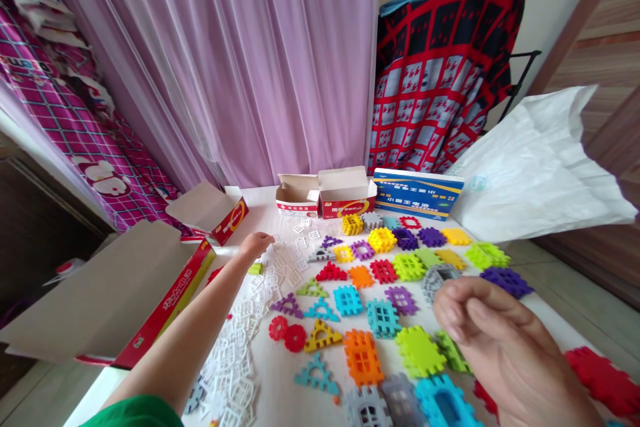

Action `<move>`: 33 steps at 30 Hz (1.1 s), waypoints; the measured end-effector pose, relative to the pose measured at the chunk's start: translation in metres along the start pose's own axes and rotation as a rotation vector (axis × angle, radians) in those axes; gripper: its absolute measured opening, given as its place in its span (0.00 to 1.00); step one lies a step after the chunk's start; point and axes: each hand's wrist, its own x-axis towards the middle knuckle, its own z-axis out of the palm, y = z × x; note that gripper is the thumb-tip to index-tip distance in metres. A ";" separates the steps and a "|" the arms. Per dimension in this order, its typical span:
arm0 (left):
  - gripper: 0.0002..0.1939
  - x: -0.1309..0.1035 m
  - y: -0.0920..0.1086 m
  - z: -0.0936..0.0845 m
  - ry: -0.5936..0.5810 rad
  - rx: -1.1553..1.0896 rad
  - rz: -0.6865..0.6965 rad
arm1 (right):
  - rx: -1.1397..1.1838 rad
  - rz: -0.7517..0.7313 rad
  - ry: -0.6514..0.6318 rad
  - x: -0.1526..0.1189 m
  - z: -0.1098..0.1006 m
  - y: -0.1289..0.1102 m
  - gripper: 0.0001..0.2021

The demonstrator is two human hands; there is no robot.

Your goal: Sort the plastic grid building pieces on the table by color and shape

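Observation:
My left hand (257, 244) stretches out to the far end of a spread of small white window-frame pieces (240, 340). Its fingers are pressed together at the edge of the white pieces; whether one is pinched there is too small to tell. At the right, my right hand (495, 330) hovers above the table with its fingers curled in. Whatever may be inside that hand is hidden. Close by it are a grey block (437, 280), a lime-green square plate (420, 351) and a blue frame block (447, 402).
Rows of coloured interlocking blocks and triangles, such as an orange window block (363, 357), cover the table's middle. A large red open box (175, 307) stands left, smaller boxes (347, 207) and a blue box (419, 195) behind. A white bag (540, 167) sits back right.

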 end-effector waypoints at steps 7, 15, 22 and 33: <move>0.18 -0.009 0.005 -0.003 0.091 0.117 0.047 | -0.032 0.000 -0.065 -0.004 0.004 0.005 0.12; 0.21 -0.100 -0.038 -0.004 0.414 0.019 0.192 | -0.450 0.031 -0.459 0.026 0.062 0.026 0.10; 0.19 -0.184 -0.133 0.033 0.908 -0.364 0.334 | -1.363 -0.083 -0.663 0.126 0.164 0.120 0.22; 0.15 -0.176 -0.162 0.047 0.979 -0.488 0.352 | -1.721 0.036 -0.559 0.138 0.239 0.185 0.23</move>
